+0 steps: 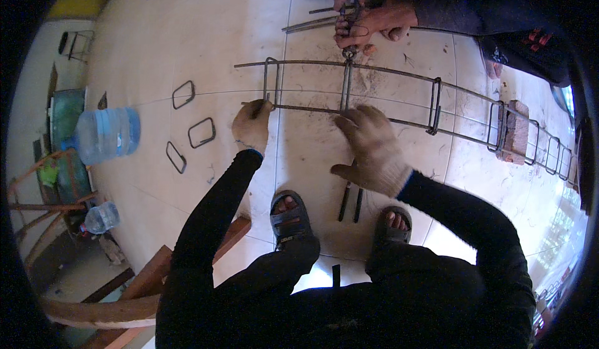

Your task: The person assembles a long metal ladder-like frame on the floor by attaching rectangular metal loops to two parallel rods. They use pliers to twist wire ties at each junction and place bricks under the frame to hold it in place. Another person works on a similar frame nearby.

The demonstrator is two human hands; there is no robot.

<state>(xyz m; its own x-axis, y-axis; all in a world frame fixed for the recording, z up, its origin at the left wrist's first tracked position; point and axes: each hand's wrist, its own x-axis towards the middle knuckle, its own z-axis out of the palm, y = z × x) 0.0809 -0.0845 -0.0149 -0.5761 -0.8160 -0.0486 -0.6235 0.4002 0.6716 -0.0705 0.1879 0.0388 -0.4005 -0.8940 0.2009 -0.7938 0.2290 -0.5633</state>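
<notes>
A long ladder-like rebar frame [399, 71] of two rods with rectangular stirrups runs across the floor before me. My left hand [253, 124], in a pale knitted glove, is closed around the near rod's left end, beside the leftmost stirrup [267, 77]. My right hand [373, 149], gloved too, is open with the thumb spread, its fingertips at the near rod by the middle stirrup [347, 87]. Two dark tool handles [344, 202] stick out below it; their upper part is hidden. Opposite, another person's bare hands [362, 27] work pincers [350, 50] at the far rod.
Three loose stirrups [201, 133] lie to the left. A brick [515, 132] sits by the frame's right part. Cut rods [309, 24] lie near the other person. Large water bottles [109, 135] and wooden pieces [146, 274] are at the left. My sandalled feet [290, 221] stand close to the frame.
</notes>
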